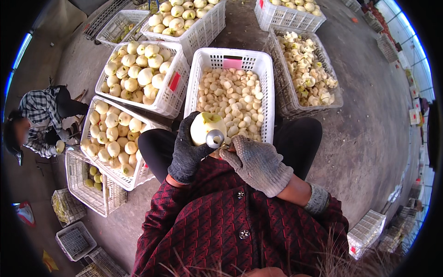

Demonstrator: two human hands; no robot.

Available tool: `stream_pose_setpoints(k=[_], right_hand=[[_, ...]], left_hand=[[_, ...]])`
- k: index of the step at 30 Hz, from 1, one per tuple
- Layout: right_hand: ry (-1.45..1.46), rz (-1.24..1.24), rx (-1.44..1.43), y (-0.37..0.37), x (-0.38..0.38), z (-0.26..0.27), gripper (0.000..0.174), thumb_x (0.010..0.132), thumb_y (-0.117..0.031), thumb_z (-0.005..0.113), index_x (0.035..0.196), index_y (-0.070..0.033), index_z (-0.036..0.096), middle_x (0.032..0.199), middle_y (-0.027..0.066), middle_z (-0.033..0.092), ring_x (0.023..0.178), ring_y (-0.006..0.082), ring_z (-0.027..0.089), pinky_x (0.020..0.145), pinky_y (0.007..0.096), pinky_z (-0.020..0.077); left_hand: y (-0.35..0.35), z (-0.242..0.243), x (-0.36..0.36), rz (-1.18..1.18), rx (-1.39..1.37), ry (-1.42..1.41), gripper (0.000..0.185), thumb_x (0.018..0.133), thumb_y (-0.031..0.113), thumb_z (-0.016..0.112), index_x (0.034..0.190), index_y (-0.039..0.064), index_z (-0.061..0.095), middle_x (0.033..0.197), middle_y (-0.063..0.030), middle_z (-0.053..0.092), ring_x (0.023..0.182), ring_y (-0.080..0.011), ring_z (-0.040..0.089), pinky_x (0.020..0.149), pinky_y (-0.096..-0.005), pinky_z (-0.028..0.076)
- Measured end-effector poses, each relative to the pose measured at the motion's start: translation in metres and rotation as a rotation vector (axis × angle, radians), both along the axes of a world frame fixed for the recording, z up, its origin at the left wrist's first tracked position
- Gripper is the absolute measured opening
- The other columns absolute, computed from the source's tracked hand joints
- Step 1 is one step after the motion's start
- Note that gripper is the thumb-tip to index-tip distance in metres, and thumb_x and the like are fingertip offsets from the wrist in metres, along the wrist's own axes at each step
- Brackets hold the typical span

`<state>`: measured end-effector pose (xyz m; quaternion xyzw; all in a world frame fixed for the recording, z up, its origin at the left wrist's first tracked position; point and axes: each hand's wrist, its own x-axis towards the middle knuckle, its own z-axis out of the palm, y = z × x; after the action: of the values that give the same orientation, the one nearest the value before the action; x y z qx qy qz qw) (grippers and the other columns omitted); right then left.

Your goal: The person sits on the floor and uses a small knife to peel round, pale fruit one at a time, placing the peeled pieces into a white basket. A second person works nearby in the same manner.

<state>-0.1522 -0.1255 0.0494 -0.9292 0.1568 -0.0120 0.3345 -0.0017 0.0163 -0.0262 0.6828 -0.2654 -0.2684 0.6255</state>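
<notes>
My left hand [186, 154], in a dark knitted glove, holds a peeled pale fruit [200, 128], apparently a pear, with a greenish hollow on top. Held in my right hand [259, 164], in a grey knitted glove, is a metal coring tool [209, 136] with a round, ring-like head. That head lies against or just before the fruit's lower right side; contact is hard to judge. My fingers hide the tool's handle. Between my knees, beneath the fruit, stands a white plastic crate [270, 100] containing many small rounded pale fruit pieces [228, 93].
Crates of whole peeled fruit [136, 71] [114, 138] stand at my left, with more at the back. Rough fruit cores or scraps [308, 74] fill a crate on the right. A co-worker [45, 107] sits far left holding a fruit. More crates [75, 240] lie lower left.
</notes>
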Motion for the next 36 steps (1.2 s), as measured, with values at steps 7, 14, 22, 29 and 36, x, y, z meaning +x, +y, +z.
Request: stream_pose_setpoints(k=[7,14,22,29,36], right_hand=[[0.084,0.070,-0.200,-0.010,-0.002,-0.003,0.036,0.097,-0.040,0.059,0.089,-0.005,0.057,0.076,0.0119,0.068,0.071,0.0310,0.070,0.063,0.0432,0.0551],[0.148,0.133,-0.159,-0.017,0.001,0.004,0.039,0.097,-0.042,0.058,0.089,-0.005,0.057,0.076,0.0120,0.068,0.071,0.0315,0.070,0.063,0.0444,0.0555],[0.136,0.269,0.054,-0.032,-0.005,-0.009,0.040,0.098,-0.043,0.057,0.098,-0.003,0.060,0.072,0.0132,0.067,0.068,0.0357,0.068,0.064,0.0485,0.0546],[0.703,0.061,1.258,-0.046,-0.010,0.004,0.051,0.101,-0.051,0.052,0.094,-0.002,0.063,0.065,0.0023,0.055,0.046,0.0124,0.049,0.044,0.0277,0.0419],[0.588,0.025,1.706,-0.038,-0.008,0.006,0.047,0.104,-0.049,0.048,0.091,-0.005,0.059,0.059,-0.0032,0.044,0.041,0.0056,0.036,0.037,0.0226,0.0298]], left_hand=[[0.004,0.009,0.002,-0.075,-0.070,0.187,0.089,0.067,0.021,0.090,0.143,0.001,0.047,0.134,-0.0142,0.059,0.124,-0.0232,0.057,0.107,-0.0376,0.045],[0.007,0.015,0.009,-0.155,-0.028,0.047,0.088,0.064,0.016,0.089,0.141,0.001,0.049,0.131,-0.0154,0.062,0.122,-0.0222,0.059,0.107,-0.0381,0.045],[0.006,0.020,0.012,-0.222,0.088,-0.140,0.087,0.060,0.015,0.091,0.137,0.001,0.052,0.130,-0.0141,0.062,0.122,-0.0238,0.059,0.107,-0.0388,0.045],[0.004,0.020,0.012,-0.330,-0.041,0.043,0.093,0.061,0.024,0.093,0.140,0.001,0.049,0.134,-0.0132,0.059,0.125,-0.0240,0.057,0.108,-0.0387,0.044],[0.000,0.020,0.004,-0.309,-0.238,0.517,0.100,0.065,0.021,0.089,0.149,0.000,0.039,0.140,-0.0109,0.054,0.131,-0.0231,0.051,0.110,-0.0375,0.041]])
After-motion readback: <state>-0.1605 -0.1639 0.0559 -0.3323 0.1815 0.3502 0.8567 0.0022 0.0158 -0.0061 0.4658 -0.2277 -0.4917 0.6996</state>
